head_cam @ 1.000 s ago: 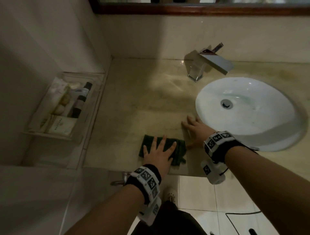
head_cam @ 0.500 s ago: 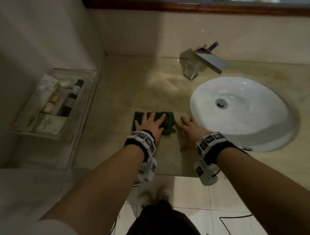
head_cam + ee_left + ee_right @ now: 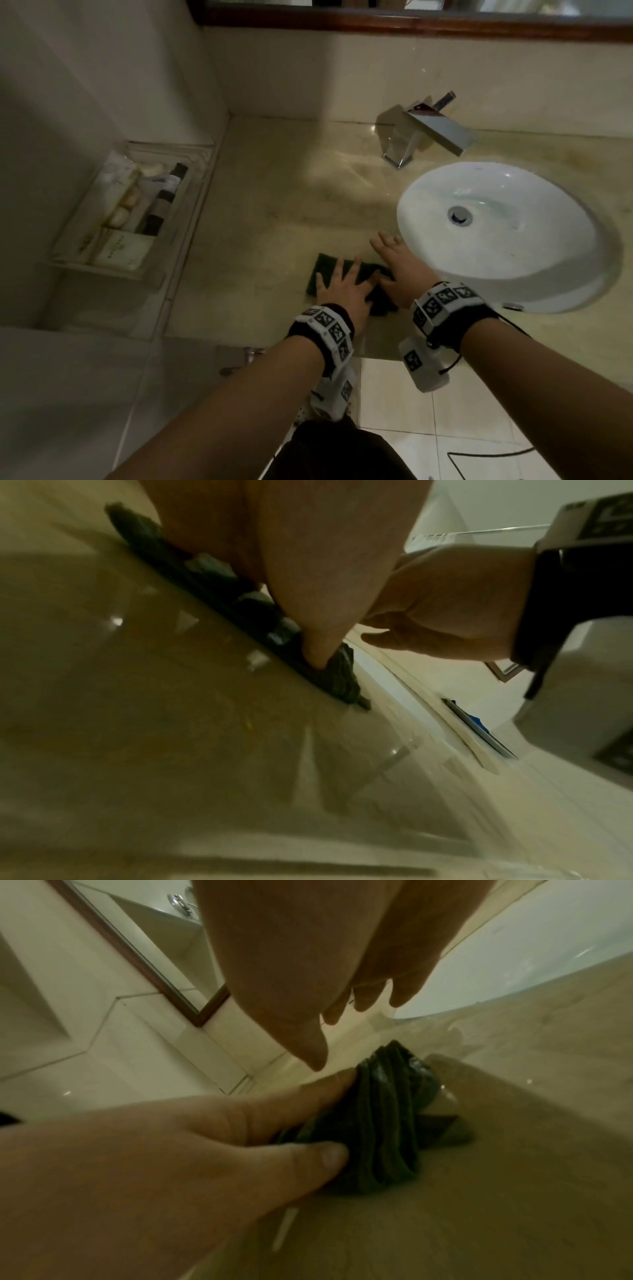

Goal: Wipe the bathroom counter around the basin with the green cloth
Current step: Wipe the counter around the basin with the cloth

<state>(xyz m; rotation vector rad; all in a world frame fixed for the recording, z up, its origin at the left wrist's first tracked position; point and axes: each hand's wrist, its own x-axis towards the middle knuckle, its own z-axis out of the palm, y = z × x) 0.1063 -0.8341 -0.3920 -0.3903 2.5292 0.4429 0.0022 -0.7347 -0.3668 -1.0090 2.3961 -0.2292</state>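
Dim bathroom, beige desk (image 3: 274, 192). Green cloth (image 3: 323, 274) now back nearer front edge, left of basin (image 3: 513, 246). Left hand (image 3: 342, 291) flat, fingers spread, pressing cloth. Right hand (image 3: 399, 270) flat on desk, holding nothing. Wiping stroke mid-way; far side unwiped.

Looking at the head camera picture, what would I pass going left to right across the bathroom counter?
Clear tray of toiletries on the left wall, → green cloth under the left hand → right hand flat on the counter → white basin. The tap stands at the back, behind the basin's left part.
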